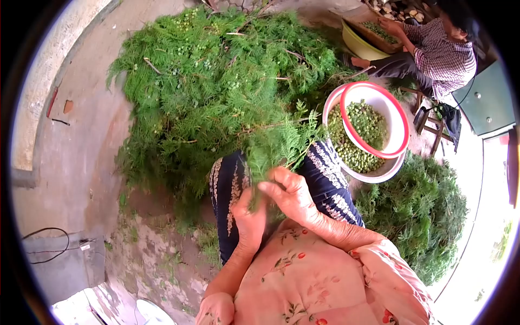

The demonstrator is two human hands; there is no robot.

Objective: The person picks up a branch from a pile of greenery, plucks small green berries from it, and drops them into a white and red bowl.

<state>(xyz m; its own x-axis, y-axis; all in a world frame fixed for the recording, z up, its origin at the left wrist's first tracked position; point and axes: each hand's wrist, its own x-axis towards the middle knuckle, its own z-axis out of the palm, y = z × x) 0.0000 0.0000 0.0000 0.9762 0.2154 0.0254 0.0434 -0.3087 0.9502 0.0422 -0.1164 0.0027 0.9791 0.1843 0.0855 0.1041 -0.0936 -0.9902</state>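
My left hand (250,219) is closed around the lower end of a feathery evergreen sprig (265,151), which fans upward over my lap and is partly blurred. Close beside it, my right hand (294,196) is curled at the sprig's base with thumb and finger pinched; what lies between them is too small to make out. A large pile of cut evergreen branches (184,81), with small pale green cones among the leaves, spreads in front of my knees. By my right knee, a white basin (374,177) and a red-rimmed white bowl (404,122) inside it both contain many small green cones.
A second heap of evergreen branches (417,211) lies at my right. Farther back, a person in a checked shirt (444,59) sits on a stool, hands over a brown tray (368,35) on a yellow basin (355,47). A dark cable (49,229) loops at the left.
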